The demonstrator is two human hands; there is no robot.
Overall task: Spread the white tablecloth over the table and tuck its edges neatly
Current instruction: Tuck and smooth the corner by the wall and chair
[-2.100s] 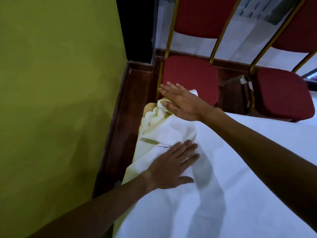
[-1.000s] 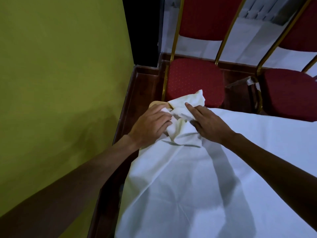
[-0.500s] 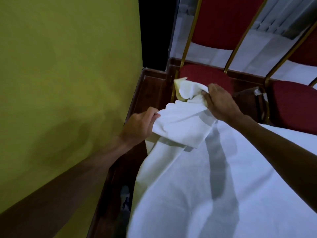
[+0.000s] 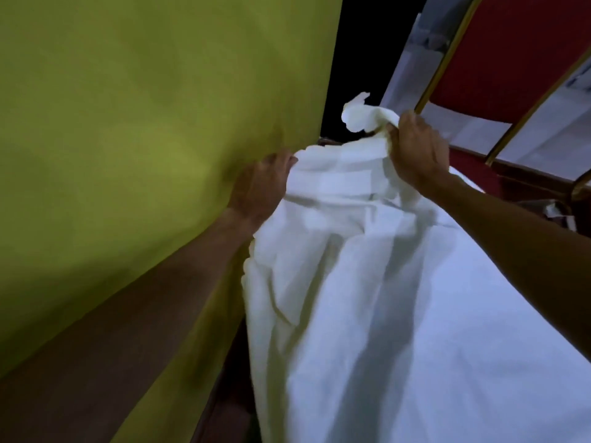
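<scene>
one white tablecloth (image 4: 399, 314), creased and bunched, fills the lower right of the frame. two hands: left hand (image 4: 260, 187) and right hand (image 4: 415, 148) each grip its raised corner at upper centre.

So the tablecloth (image 4: 399, 298) fills the near right, bunched up at its far end between both hands: left hand (image 4: 259, 187) on its left edge, right hand (image 4: 415, 148) further back. Wall (image 4: 128, 123) runs along the left, chair (image 4: 499, 68) sits far right behind the cloth.
</scene>
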